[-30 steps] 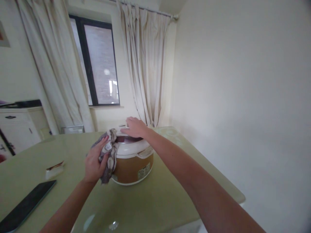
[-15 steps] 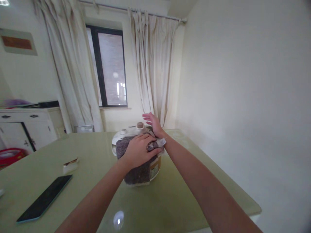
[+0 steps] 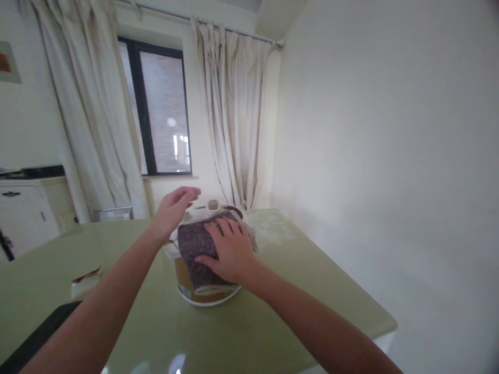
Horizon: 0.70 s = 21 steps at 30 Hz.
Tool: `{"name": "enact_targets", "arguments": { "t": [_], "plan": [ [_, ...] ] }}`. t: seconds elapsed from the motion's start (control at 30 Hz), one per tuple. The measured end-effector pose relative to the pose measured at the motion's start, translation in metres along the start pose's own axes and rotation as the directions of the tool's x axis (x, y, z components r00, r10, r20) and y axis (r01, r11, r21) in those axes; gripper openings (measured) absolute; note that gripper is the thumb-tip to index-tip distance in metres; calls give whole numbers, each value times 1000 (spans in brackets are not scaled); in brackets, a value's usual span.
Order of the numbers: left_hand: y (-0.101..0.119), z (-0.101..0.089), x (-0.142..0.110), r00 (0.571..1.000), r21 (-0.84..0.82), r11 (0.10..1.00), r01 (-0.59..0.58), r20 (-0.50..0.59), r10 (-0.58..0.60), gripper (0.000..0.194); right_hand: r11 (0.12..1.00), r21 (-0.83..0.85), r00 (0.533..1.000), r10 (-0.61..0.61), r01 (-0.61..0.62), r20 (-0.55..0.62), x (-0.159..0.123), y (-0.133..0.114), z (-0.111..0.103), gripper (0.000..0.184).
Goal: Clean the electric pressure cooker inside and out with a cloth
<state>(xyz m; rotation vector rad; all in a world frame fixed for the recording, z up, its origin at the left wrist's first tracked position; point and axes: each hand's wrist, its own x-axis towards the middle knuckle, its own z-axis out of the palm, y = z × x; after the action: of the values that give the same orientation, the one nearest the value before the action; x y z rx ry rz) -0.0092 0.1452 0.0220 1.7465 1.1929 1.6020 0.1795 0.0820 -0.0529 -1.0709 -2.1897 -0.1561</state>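
A rounded cooker (image 3: 186, 283) with a white top and base and a gold-brown band stands on the table, most of its front hidden. Draped over that front is a grey-purple cloth (image 3: 191, 249) with a pale edge. My right hand (image 3: 234, 252) lies on the cloth with fingers spread, pressing it to the cooker. At the cooker's upper left is my left hand (image 3: 171, 210), its fingers extended and slightly bent, with nothing visible in them. Whether it touches the cooker I cannot tell.
The green table (image 3: 273, 311) ends at a right edge near the white wall (image 3: 370, 156). To the left lie a small white packet (image 3: 83, 283) and a dark flat slab (image 3: 42, 332), partly behind my left forearm. Curtains (image 3: 237, 114) and a white cabinet (image 3: 27, 208) stand beyond.
My left hand has left the cloth and moved to the cooker's upper left. My right hand has come from behind the cooker onto the cloth. The view has turned slightly right.
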Motion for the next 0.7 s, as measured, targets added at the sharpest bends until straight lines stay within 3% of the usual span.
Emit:
{"name": "enact_targets", "arguments": {
  "t": [0.07, 0.13, 0.27, 0.4, 0.5, 0.6, 0.67, 0.7],
  "plan": [
    [-17, -10, 10, 995, 310, 947, -84, -24, 97, 51, 998, 33, 998, 57, -58, 30, 12, 22, -10, 55],
    [-38, -12, 15, 995, 487, 867, -100, 34, 96, 57, 990, 63, 990, 119, -124, 73, 27, 44, -19, 48],
    [-66, -3, 8, 994, 626, 778, -58, 111, -16, 56, 976, 83, 975, 193, -203, 108, 54, 85, -16, 36],
    [-63, 4, 0, 996, 689, 724, -35, 87, -35, 49, 944, 257, 974, 175, -209, 147, 71, 119, -9, 25],
    [-57, 10, -3, 995, 725, 689, 5, 63, -74, 49, 762, 566, 946, 203, -315, 254, 79, 136, -16, 28],
    [-54, 16, -6, 995, 747, 665, 16, 56, -86, 50, 461, 697, 834, 260, -550, 486, 87, 144, -26, 36],
    [-53, 17, -6, 994, 761, 649, -3, 70, -78, 50, 387, 689, 789, 265, -613, 554, 90, 142, -29, 36],
    [-52, 16, -5, 994, 769, 638, -23, 87, -69, 50, 418, 692, 807, 270, -589, 525, 89, 139, -29, 34]
  ]
}}
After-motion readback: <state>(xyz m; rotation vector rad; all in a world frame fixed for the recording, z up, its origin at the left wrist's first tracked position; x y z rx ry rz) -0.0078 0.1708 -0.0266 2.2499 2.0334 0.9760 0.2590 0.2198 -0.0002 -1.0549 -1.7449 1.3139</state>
